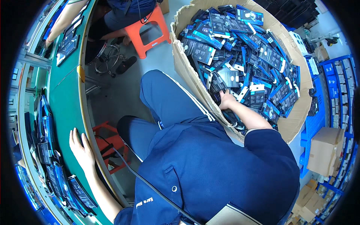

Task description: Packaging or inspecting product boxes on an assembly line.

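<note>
Right hand [226, 100] digs among boxed packages [240, 48]; left hand [80, 150] rests on belt [65, 101].

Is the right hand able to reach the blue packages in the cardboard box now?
Probably yes: the right hand already lies among the blue packages inside the open cardboard box, nothing covering them.

Bright even overhead light, soft shadows; strong fisheye bending at rim (black corners); centre sharp, edges slightly smeared.
</note>
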Demonstrator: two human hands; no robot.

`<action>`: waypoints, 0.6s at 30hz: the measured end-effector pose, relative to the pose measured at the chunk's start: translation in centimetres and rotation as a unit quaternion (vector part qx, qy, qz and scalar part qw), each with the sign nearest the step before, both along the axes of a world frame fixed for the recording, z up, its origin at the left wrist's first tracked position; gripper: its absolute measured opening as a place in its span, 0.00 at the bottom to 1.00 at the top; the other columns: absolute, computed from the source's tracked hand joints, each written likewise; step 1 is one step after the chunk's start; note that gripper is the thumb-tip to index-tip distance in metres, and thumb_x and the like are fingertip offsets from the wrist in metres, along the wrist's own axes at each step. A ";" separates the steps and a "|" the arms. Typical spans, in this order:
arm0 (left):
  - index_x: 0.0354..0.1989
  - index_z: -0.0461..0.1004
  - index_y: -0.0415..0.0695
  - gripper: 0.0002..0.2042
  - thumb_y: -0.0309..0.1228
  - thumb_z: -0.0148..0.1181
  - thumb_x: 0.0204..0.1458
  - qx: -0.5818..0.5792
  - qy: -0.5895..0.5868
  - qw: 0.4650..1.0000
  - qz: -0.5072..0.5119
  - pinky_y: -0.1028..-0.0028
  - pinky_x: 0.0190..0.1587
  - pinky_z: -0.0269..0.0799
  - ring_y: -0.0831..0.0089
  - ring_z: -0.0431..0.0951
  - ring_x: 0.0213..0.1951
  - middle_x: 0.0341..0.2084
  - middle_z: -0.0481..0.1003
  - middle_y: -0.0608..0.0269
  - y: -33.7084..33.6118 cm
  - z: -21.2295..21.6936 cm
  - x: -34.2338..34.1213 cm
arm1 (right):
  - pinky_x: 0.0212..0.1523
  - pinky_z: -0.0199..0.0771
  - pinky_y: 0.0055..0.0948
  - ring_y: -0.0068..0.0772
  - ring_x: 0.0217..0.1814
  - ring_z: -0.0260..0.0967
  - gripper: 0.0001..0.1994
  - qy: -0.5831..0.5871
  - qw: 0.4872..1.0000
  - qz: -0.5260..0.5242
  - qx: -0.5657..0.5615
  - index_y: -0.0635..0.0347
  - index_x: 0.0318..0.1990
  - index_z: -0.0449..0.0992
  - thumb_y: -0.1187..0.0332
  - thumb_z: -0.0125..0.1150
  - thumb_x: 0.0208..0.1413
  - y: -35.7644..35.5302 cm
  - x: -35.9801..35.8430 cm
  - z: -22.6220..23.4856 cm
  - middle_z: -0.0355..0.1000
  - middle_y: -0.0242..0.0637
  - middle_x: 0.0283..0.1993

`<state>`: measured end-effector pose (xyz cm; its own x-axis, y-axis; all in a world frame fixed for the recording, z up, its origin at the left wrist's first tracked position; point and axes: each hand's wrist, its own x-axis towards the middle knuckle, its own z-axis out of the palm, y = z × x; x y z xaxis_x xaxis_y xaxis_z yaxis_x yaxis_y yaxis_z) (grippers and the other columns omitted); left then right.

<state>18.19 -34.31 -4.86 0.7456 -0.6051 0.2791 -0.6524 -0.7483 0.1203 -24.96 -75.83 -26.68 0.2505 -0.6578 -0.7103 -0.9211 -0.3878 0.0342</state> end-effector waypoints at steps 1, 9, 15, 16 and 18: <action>0.64 0.65 0.40 0.23 0.40 0.48 0.65 -0.002 0.001 1.000 -0.001 0.59 0.68 0.54 0.52 0.60 0.66 0.64 0.61 0.45 0.0 0.1 0.0 | 0.62 0.69 0.38 0.55 0.64 0.64 0.61 -0.020 0.999 0.047 0.017 0.60 0.70 0.50 0.47 0.78 0.26 -0.9 0.0 0.2 0.54 0.62 0.68; 0.64 0.65 0.40 0.23 0.39 0.48 0.65 0.000 -0.006 1.000 -0.011 0.59 0.68 0.55 0.52 0.61 0.65 0.63 0.62 0.45 -0.1 0.1 -0.2 | 0.62 0.69 0.43 0.57 0.66 0.62 0.63 0.067 0.995 0.005 0.070 0.51 0.73 0.43 0.53 0.79 0.28 0.6 0.6 -1.6 0.53 0.59 0.68; 0.64 0.65 0.40 0.22 0.39 0.48 0.65 0.000 -0.004 1.000 -0.001 0.59 0.67 0.55 0.52 0.61 0.65 0.64 0.61 0.45 0.3 -0.2 0.0 | 0.60 0.69 0.43 0.60 0.61 0.67 0.40 -0.085 0.996 -0.008 0.017 0.54 0.64 0.62 0.57 0.70 0.40 -0.3 -0.2 -3.2 0.62 0.62 0.63; 0.64 0.65 0.40 0.22 0.39 0.48 0.65 0.000 -0.008 1.000 -0.006 0.59 0.67 0.55 0.52 0.61 0.65 0.63 0.61 0.45 0.2 -0.2 0.0 | 0.60 0.68 0.42 0.60 0.60 0.66 0.44 -0.109 0.993 -0.013 0.045 0.55 0.64 0.61 0.57 0.74 0.34 -1.0 -1.1 -1.7 0.64 0.60 0.61; 0.64 0.65 0.40 0.22 0.39 0.48 0.65 0.000 -0.012 1.000 -0.007 0.59 0.67 0.55 0.52 0.61 0.65 0.63 0.61 0.45 0.0 -0.1 0.1 | 0.62 0.67 0.41 0.55 0.60 0.66 0.51 -0.174 0.983 -0.052 -0.038 0.58 0.62 0.63 0.59 0.80 0.22 -2.6 -2.8 0.6 0.66 0.57 0.56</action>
<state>18.33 -34.27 -4.99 0.7302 -0.6150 0.2978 -0.6653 -0.7392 0.1047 -27.80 -78.42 -26.13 0.3975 -0.7407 -0.5416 -0.9170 -0.2992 -0.2638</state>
